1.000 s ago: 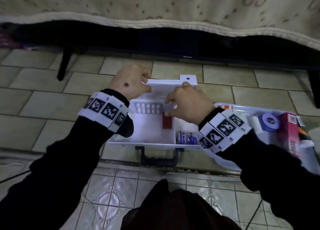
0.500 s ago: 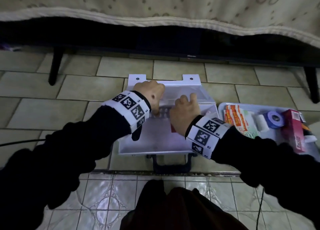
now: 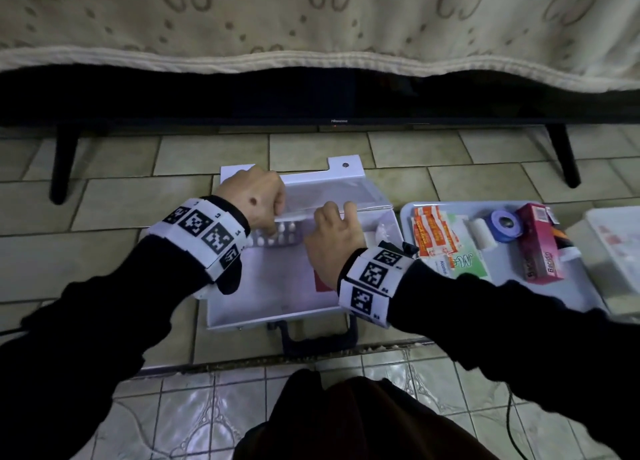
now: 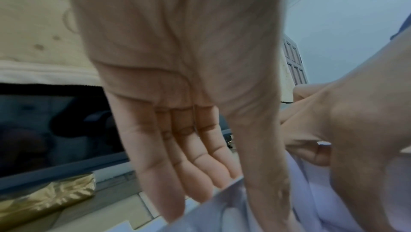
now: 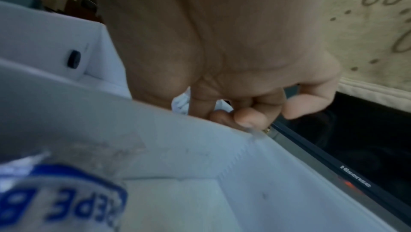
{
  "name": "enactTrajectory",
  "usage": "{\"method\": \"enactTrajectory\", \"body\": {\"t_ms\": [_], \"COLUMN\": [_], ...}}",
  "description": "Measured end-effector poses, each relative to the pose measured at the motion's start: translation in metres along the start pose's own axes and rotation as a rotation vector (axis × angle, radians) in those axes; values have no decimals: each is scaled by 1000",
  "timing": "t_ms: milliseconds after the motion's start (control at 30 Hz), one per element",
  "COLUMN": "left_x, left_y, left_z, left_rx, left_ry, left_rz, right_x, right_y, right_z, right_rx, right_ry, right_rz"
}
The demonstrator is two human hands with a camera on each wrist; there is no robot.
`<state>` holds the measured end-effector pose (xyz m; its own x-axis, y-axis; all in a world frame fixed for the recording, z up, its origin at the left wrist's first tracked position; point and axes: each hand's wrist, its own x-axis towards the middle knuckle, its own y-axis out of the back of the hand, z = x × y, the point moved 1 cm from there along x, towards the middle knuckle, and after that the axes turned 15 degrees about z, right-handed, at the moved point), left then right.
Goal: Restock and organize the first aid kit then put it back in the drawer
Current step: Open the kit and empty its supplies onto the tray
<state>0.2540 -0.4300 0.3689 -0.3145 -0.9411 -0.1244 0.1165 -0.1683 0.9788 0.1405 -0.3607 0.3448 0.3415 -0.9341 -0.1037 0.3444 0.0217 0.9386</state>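
The white first aid kit (image 3: 270, 286) lies open on the tiled floor, dark handle (image 3: 318, 338) toward me. A clear plastic flap (image 3: 332, 192) spans its far part. My left hand (image 3: 277, 206) pinches the flap's near edge at the left, thumb in front and fingers (image 4: 189, 156) behind the sheet. My right hand (image 3: 341, 210) pinches the same edge further right, fingertips (image 5: 242, 118) curled on it. A blister pack of white pills (image 3: 277, 237) lies under the left hand. A crepe bandage roll (image 5: 55, 197) lies inside, and something red (image 3: 322, 283) shows by my right wrist.
A grey tray (image 3: 502, 263) right of the kit holds orange plaster packs (image 3: 433, 234), a white roll (image 3: 481, 232), blue tape (image 3: 504, 225) and a pink box (image 3: 540, 251). Another white container (image 3: 616, 244) lies further right. A TV (image 3: 311, 95) under a beige blanket stands behind.
Both hands have come down from the kit's back panel to the clear flap's near edge. The blister pack now shows beneath the left hand.
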Motion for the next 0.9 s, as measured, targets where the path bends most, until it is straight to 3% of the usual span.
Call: {"method": "enactTrajectory", "body": {"t_ms": [167,300,433,500,600,667,800,900], "left_x": [-5,-18,-35,-43,-51,-52,-44,-30], "left_y": [2,12,44,60,58,40,-32,-80], "left_z": [0,1,12,32,87,134,218,248], "left_rx": [-62,-99,-228,-391,-798,-971,-1014,-981], "left_ry": [39,56,104,127,137,141,186,259], "left_rz": [21,52,204,335,450,389,162,92], "right_x": [-1,-9,-41,-63,-95,-111,-129,-135], "right_y": [8,11,18,20,11,-6,-59,-90], "right_z": [13,31,80,123,192,226,260,262], "right_rx": [122,463,995,1080,1014,856,664,622], "right_ry": [18,-54,-290,-423,-560,-610,-705,-643], "right_rz": [-15,-16,139,253,301,240,94,46]}}
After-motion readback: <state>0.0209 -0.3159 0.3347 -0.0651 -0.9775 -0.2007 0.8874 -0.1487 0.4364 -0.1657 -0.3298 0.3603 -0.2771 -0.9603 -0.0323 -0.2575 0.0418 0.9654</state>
